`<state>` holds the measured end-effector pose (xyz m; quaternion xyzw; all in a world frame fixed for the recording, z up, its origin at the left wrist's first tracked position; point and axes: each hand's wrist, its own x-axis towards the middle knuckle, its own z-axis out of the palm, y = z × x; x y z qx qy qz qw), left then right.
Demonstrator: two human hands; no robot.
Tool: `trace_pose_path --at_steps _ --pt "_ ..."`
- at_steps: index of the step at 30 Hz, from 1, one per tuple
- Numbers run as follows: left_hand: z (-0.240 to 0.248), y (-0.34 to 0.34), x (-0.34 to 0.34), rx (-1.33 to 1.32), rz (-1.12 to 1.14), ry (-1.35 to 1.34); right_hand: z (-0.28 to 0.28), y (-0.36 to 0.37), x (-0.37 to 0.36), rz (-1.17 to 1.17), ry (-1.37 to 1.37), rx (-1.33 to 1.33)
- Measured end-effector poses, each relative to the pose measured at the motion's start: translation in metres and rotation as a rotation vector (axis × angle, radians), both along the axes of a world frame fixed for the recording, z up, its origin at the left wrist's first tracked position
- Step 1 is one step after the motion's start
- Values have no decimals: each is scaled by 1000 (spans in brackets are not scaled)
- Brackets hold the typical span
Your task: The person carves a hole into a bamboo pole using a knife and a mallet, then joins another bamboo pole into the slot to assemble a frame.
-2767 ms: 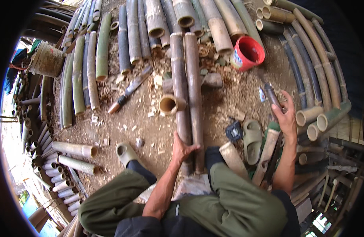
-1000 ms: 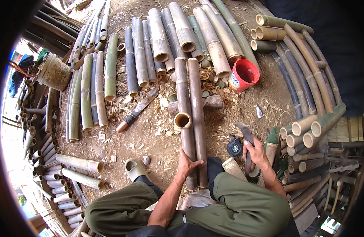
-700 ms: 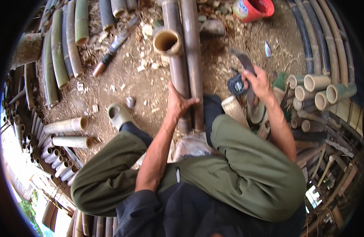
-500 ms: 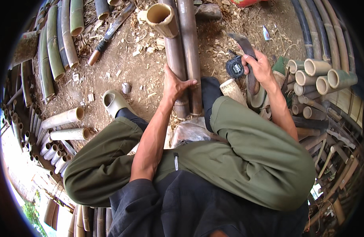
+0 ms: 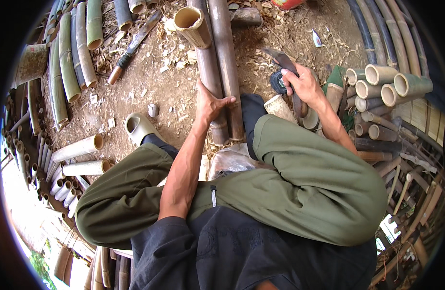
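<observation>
Two long brown bamboo poles lie side by side in front of me, a left pole (image 5: 209,72) and a right pole (image 5: 226,63). A short, wide bamboo tube (image 5: 196,36) with an open mouth stands out from the left pole near its far part. My left hand (image 5: 210,102) grips the left pole low down, its thumb stretched over to the right one. Off to the right, my right hand (image 5: 303,86) is closed round a dark curved knife (image 5: 285,63), whose handle (image 5: 299,107) shows below the fist. The blade is apart from the poles.
A black tape measure (image 5: 277,82) lies beside my right hand. Cut bamboo tubes (image 5: 408,84) are stacked at right, green poles (image 5: 66,63) at left. A long knife (image 5: 135,46) lies on the chip-strewn ground. A small white bottle (image 5: 317,38) is farther right.
My right hand has shifted slightly left with the curved knife, whose blade has tilted more level. My left hand keeps its grip on the pole. The whole view has shifted slightly.
</observation>
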<state>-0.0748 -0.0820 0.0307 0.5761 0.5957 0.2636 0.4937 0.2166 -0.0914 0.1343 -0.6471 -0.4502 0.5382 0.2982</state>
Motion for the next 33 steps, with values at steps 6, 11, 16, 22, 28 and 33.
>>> trace_pose_path --at_steps 6,11,16,22,28,33 --pt "6 3 -1 -51 -4 11 7 15 -11 105 -121 -58" --pt "9 5 1 -101 29 10 -3 42 -23 304 -348 206" --pt "8 2 2 -112 47 24 -25 83 -34 440 -456 468" --pt "8 5 2 -179 28 136 -37 110 -40 535 -511 488" --pt "23 14 4 -325 38 80 -34 120 -45 607 -562 443" --pt "25 19 3 -401 28 53 -31 122 -45 605 -571 454"
